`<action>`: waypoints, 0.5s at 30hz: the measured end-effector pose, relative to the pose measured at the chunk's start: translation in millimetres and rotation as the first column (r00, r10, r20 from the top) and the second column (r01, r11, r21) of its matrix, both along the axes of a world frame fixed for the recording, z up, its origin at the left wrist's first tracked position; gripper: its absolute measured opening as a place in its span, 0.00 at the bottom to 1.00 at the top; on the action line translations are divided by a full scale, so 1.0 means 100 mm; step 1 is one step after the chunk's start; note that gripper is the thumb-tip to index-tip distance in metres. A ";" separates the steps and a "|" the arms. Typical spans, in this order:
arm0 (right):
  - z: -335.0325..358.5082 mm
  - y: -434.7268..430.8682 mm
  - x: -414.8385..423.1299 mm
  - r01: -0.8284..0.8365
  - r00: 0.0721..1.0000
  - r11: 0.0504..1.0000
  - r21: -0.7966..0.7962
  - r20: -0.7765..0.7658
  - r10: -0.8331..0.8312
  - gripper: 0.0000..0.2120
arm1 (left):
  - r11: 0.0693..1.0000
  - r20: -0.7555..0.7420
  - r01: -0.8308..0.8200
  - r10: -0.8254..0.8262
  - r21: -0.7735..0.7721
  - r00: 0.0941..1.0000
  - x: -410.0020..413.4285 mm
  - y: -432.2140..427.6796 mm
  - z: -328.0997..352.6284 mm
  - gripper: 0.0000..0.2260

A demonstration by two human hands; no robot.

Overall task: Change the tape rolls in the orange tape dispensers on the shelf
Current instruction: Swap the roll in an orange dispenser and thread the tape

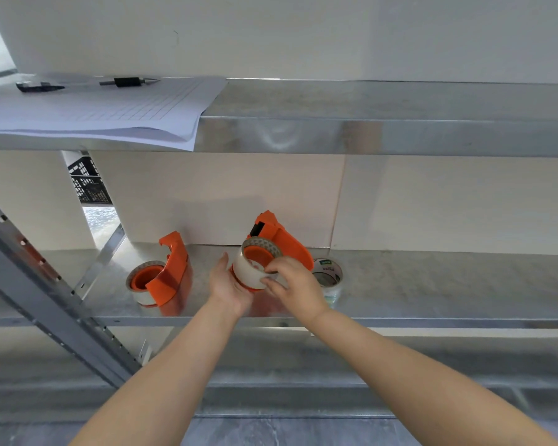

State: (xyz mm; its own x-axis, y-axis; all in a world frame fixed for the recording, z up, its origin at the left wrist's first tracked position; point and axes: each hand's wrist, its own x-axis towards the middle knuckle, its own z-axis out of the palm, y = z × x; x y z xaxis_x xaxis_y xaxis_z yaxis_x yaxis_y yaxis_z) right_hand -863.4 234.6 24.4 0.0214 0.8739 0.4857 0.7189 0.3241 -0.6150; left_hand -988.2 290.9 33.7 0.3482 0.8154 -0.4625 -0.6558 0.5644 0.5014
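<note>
Two orange tape dispensers stand on the middle metal shelf (pixel 432 284). The left dispenser (pixel 168 272) rests untouched with a clear tape roll (pixel 139 292) on its hub. The right dispenser (pixel 279 239) is tilted up in my hands. My left hand (pixel 227 284) cups its underside. My right hand (pixel 292 280) pinches the edge of the clear tape roll (pixel 250 268) sitting on its orange hub. A loose tape roll with a green label (pixel 329 275) stands just right of my right hand.
The upper shelf (pixel 368 123) carries lined paper sheets (pixel 110 107), a black pen (pixel 128 82) and a dark tool (pixel 37 87). A slotted grey upright (pixel 45 291) slants at the left. A black crate (pixel 89 181) shows behind the rack.
</note>
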 end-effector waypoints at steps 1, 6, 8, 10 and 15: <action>0.02 0.00 0.02 -0.010 1.000 1.000 0.002 -0.003 0.010 0.09 | 1.000 -0.005 -0.003 0.003 -0.004 1.000 0.00 -0.01 0.01 0.24; 0.18 0.06 0.16 -0.009 0.999 1.000 -0.001 -0.032 0.008 0.09 | 0.997 -0.009 -0.059 0.058 -0.049 0.998 0.01 0.02 0.08 0.22; 0.25 0.10 0.26 0.049 0.997 0.999 0.011 -0.061 -0.048 0.10 | 0.992 -0.021 -0.103 0.101 -0.069 0.995 0.02 0.03 0.09 0.19; 0.29 0.14 0.42 0.127 0.988 0.992 0.004 -0.089 -0.126 0.10 | 0.985 -0.045 -0.148 0.144 -0.090 0.989 0.01 0.05 0.08 0.15; 0.23 0.11 0.99 0.288 0.957 0.950 -0.118 0.082 -0.279 0.11 | 0.986 -0.073 -0.148 0.142 -0.076 0.987 0.03 0.11 0.00 0.15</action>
